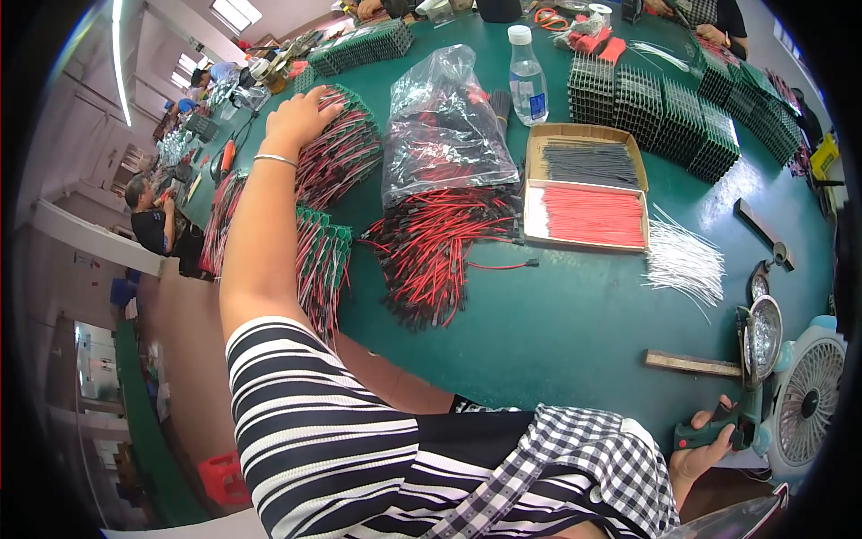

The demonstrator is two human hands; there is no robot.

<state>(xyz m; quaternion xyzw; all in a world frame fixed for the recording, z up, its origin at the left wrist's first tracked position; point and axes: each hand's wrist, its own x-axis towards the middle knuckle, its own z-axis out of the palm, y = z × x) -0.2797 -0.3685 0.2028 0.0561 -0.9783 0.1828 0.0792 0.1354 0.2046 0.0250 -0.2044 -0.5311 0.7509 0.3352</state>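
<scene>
My left hand [303, 119] reaches far out at the left, its fingers curled over the top edge of a row of green circuit boards [361, 121] with red and black wires. The fingertips are partly hidden there. A second row of green wired circuit boards [325, 235] stands nearer, beside my left forearm. At the lower right, my right hand [700, 449] is wrapped round a dark green tool handle [738, 435] with a red button. The tool's working end cannot be made out. Above that hand lie a round metal dish [764, 337] and a wooden stick [693, 363].
A plastic bag [449, 135] covers part of a heap of red-black wires [440, 260]. Behind stands a water bottle [528, 76]. Boxes hold black wires [588, 163] and red wires [593, 216]; white wires [684, 260] lie beside. A fan [808, 400] stands right; black racks [651, 112] stand behind.
</scene>
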